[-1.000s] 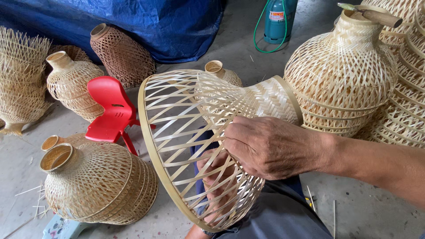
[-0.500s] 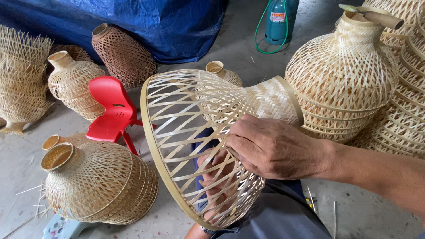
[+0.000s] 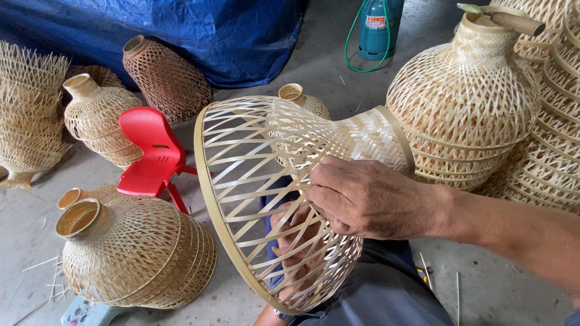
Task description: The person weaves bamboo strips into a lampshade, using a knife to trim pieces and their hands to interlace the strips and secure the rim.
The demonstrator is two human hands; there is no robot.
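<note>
Across the lap lies the lampshade (image 3: 284, 193), right hand (image 3: 368, 199) gripping its weave outside, left hand (image 3: 299, 241) pressing inside, seemingly mid-shaping; next likely needs careful turning.

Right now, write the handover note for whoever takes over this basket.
Right hand: on the outside of the basket, fingers pressed on the weave near the neck.
Left hand: inside the basket, seen through the slats, bracing the wall.
Basket: on its side across the lap, open rim facing left.
Done: neck tightly woven, rim hoop on.
Left: body weave is open lattice; which strip is being worked, cannot tell.
</note>
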